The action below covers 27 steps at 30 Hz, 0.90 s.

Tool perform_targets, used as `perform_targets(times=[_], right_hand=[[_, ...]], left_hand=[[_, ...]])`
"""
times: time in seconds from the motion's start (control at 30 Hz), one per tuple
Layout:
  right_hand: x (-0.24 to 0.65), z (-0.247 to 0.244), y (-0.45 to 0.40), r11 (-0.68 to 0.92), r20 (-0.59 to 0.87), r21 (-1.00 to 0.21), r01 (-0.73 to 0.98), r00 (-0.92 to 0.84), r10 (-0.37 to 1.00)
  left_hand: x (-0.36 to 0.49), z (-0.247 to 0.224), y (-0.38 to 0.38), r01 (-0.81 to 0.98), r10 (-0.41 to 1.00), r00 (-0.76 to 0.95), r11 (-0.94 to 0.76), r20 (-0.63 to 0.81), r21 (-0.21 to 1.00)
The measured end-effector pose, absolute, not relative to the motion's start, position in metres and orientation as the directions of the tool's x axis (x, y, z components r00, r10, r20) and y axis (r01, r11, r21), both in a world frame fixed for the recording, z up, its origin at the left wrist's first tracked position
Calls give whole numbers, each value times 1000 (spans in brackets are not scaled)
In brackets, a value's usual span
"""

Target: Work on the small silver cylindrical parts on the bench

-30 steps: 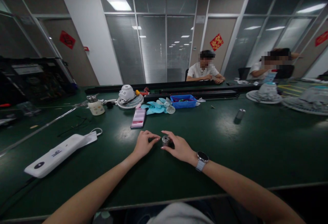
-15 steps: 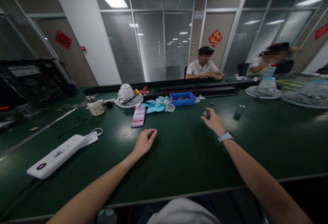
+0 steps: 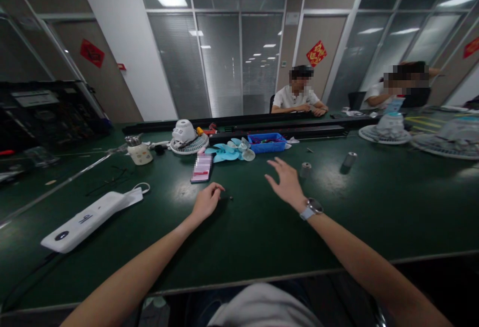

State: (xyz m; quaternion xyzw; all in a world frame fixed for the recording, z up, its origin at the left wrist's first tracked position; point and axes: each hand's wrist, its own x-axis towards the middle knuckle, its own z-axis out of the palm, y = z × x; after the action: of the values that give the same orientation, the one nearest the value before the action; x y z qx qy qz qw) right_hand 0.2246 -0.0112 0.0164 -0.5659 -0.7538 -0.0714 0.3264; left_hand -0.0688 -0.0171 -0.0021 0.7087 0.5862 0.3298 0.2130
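My right hand (image 3: 286,182) is open, fingers spread above the green table (image 3: 254,247), holding nothing. Just to its right, a small metal cylinder (image 3: 306,169) stands upright on the tabletop. A second metal cylinder (image 3: 351,159) stands farther right. My left hand (image 3: 207,201) rests on the table with its fingers curled and thumb drawn in; whatever it may hold is hidden. A tiny dark piece (image 3: 231,198) lies just right of its fingertips. Beyond the left hand is a phone (image 3: 202,167) with its screen lit.
Light-blue fan blades (image 3: 226,152), a blue tray (image 3: 267,142) of small parts and a white fan part (image 3: 184,135) lie at the back. A white power bank-like device (image 3: 88,220) and a cream jar (image 3: 139,153) are left. Two people sit across the table.
My right hand has let go of a metal cylinder, which now stands on the table, and has moved left with its fingers spread. The left hand has shifted slightly left.
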Motion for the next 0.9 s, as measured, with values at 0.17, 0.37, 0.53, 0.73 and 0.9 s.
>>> perform_targets(times=[0.17,0.37,0.53,0.73,0.9], right_hand=[[156,-1,-40,752,321,-274,600,-680,660],[151,-7,-35,757,350,-237,609,-674,651],[155,-4,-31,726,417,-273,631,-603,680],[162,2,-29,593,442,-468,655,-408,799],[186,7,-12,531,532,-570,627,-210,820]], left_hand=[[-67,-3,-19,681,969,102,-234,227,694],[-66,-5,-19,681,969,100,-233,227,694],[-65,-3,-20,679,970,100,-228,220,698],[-65,-3,-20,680,971,108,-229,214,697],[-65,-1,-22,691,973,109,-223,206,688]])
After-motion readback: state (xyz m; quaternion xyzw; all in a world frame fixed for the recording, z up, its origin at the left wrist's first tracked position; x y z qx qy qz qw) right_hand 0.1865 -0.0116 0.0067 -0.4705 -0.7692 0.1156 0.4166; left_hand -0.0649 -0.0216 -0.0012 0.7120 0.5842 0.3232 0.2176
